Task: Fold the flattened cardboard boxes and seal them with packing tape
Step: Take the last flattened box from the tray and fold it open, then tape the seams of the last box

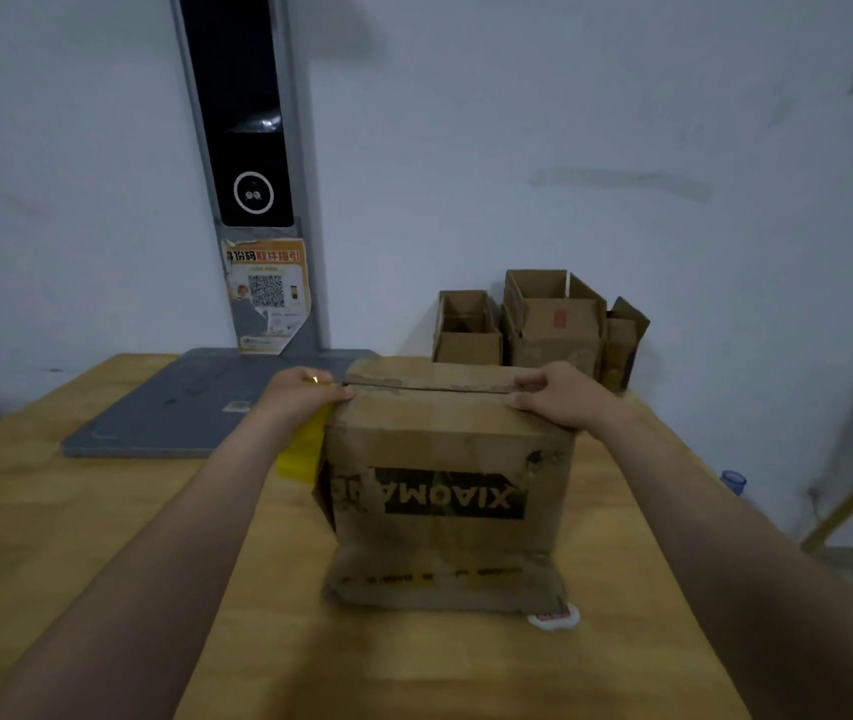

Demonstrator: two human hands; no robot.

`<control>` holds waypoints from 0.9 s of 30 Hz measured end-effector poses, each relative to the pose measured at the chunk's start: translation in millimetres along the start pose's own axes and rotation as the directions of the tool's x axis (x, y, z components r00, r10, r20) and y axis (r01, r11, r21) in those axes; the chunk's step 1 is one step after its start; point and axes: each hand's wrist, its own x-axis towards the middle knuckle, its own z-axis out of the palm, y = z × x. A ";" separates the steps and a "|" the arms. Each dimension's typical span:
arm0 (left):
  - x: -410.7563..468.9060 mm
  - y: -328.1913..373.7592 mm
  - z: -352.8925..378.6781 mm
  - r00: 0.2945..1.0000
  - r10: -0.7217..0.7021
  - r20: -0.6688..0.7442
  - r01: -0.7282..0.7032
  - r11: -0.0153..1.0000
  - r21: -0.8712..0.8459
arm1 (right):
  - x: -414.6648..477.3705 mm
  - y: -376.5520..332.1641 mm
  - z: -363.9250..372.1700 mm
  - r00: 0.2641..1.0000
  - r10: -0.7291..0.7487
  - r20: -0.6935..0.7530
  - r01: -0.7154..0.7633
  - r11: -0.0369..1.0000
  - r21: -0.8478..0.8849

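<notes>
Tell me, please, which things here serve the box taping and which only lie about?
For the job:
- brown printed cardboard box, gripped at its top by the left hand and right hand
- open brown cardboard boxes at the back
- yellow plastic object beside it, perhaps the tape holder

Lying about:
- grey flat base plate with black column
- orange QR-code sticker
- small blue cap at the far right

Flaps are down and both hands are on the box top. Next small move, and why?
Probably run tape along the top seam of the cardboard box: the flaps meet but a dark gap shows, with no tape visible across it. The right hand could pin them meanwhile.
</notes>
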 end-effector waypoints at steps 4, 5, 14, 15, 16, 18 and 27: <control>-11.1 -8.9 -17.5 1.000 -0.008 -0.020 0.009 0.999 0.042 | -11.9 -8.4 16.8 0.996 -0.068 -0.058 0.069 0.997 0.017; -15.8 -11.9 -21.8 1.000 -0.008 -0.024 0.009 0.999 0.049 | -14.5 -12.3 20.5 0.995 -0.081 -0.058 0.082 0.997 0.009; -46.6 31.6 -33.7 0.931 0.294 -0.218 -0.255 0.948 0.188 | -24.8 -35.8 19.0 1.000 0.022 -0.016 -0.024 0.994 -0.107; -52.4 44.4 -34.0 0.905 0.346 -0.245 -0.284 0.924 0.256 | -24.8 -39.3 20.1 0.999 0.032 -0.003 -0.032 0.991 -0.127; -58.9 57.7 -33.3 0.881 0.395 -0.258 -0.316 0.900 0.300 | -24.7 -42.6 21.6 0.999 0.044 0.008 -0.042 0.988 -0.150; -68.3 82.3 -27.3 0.869 0.449 -0.208 -0.393 0.882 0.259 | -24.9 -48.2 24.0 0.997 0.073 0.003 -0.071 0.978 -0.195; -57.4 87.3 37.3 0.918 0.028 0.395 0.228 0.778 -0.585 | -36.8 -52.7 40.7 0.980 0.125 -0.154 -0.162 0.954 -0.251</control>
